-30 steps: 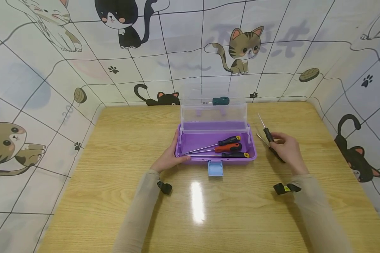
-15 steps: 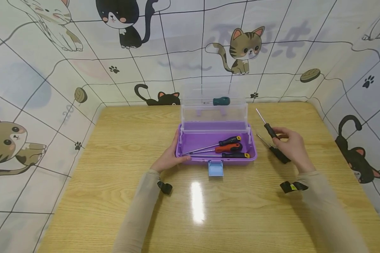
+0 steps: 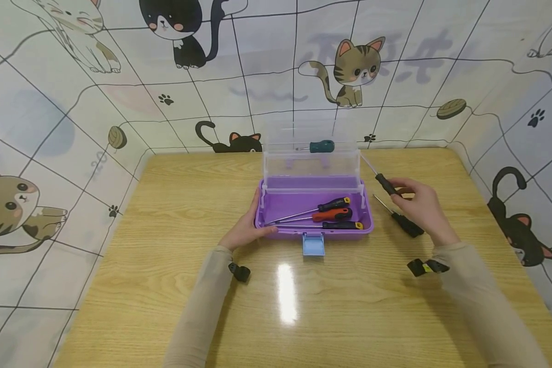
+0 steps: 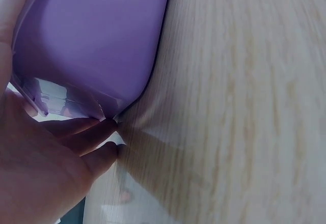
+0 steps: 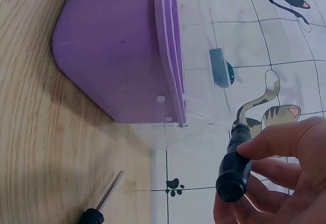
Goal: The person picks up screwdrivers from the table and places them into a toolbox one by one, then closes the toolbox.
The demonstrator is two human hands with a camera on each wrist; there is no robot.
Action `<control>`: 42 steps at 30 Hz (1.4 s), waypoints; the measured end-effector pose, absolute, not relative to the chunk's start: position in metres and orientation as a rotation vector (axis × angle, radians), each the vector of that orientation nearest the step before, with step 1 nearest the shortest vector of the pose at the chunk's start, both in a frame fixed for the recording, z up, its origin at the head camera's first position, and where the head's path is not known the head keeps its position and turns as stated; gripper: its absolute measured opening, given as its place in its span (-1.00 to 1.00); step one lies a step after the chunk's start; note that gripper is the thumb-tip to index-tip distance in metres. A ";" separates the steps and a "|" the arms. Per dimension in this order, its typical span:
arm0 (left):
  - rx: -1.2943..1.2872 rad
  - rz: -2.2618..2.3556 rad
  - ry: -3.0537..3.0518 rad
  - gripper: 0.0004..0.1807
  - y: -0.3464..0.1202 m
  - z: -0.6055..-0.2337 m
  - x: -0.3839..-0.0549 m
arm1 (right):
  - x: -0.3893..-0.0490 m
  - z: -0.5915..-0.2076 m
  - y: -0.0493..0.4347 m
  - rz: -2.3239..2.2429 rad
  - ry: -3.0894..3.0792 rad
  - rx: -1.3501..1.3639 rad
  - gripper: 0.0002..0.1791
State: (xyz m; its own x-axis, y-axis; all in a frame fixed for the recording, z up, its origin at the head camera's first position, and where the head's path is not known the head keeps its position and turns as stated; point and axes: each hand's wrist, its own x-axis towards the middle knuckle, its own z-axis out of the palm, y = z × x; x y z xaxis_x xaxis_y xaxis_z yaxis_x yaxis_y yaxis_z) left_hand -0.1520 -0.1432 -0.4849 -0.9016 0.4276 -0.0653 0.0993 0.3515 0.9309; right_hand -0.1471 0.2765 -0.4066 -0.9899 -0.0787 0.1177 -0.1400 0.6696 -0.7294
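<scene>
My left hand (image 3: 245, 232) holds the left end of a purple toolbox (image 3: 280, 199), its thumb on the front rim. In the left wrist view its fingers (image 4: 84, 137) bend around a corner of the box (image 4: 102, 35). My right hand (image 3: 420, 207) pinches a black-handled screwdriver (image 3: 385, 184) above the table, shaft pointing up and left beside the lid. Under that hand another black screwdriver (image 3: 407, 225) lies on the wood. Inside the box are two black-and-yellow screwdrivers, one at the back (image 3: 333, 205) and one in front (image 3: 342, 225), with a red screwdriver (image 3: 331, 215) between.
The clear lid (image 3: 310, 166) stands raised at the back, and a dark green screwdriver (image 3: 322, 146) shows at its upper part. A light blue latch (image 3: 313, 245) hangs at the front. A cat-patterned sheet (image 3: 267, 61) rises behind the wooden table (image 3: 179, 204).
My right hand has lifted the black screwdriver off the spot near the other one, and its tip has swung left toward the lid. The left hand and the box stay put.
</scene>
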 end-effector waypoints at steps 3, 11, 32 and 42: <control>0.468 1.571 2.326 0.30 -0.144 -0.486 -0.152 | -0.150 -0.405 0.272 1.246 -2.793 0.224 -0.58; 0.471 1.570 2.321 0.32 -0.144 -0.486 -0.152 | -0.155 -0.399 0.260 1.244 -2.789 0.312 -0.59; 0.481 1.595 2.276 0.26 -0.143 -0.470 -0.147 | -0.174 -0.393 0.239 1.239 -2.828 0.418 -0.65; 0.477 1.549 2.276 0.21 -0.141 -0.446 -0.139 | -0.181 -0.388 0.230 1.192 -2.864 0.470 -0.65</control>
State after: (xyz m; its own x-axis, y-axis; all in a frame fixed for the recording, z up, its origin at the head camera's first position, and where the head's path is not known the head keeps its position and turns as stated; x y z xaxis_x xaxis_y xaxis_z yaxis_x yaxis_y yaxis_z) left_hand -0.1385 -0.1405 -0.4461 -0.8836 0.4588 -0.0938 0.0809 0.3469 0.9344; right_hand -0.1812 0.2301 -0.3883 -0.9551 -0.2722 0.1173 -0.2750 0.6663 -0.6932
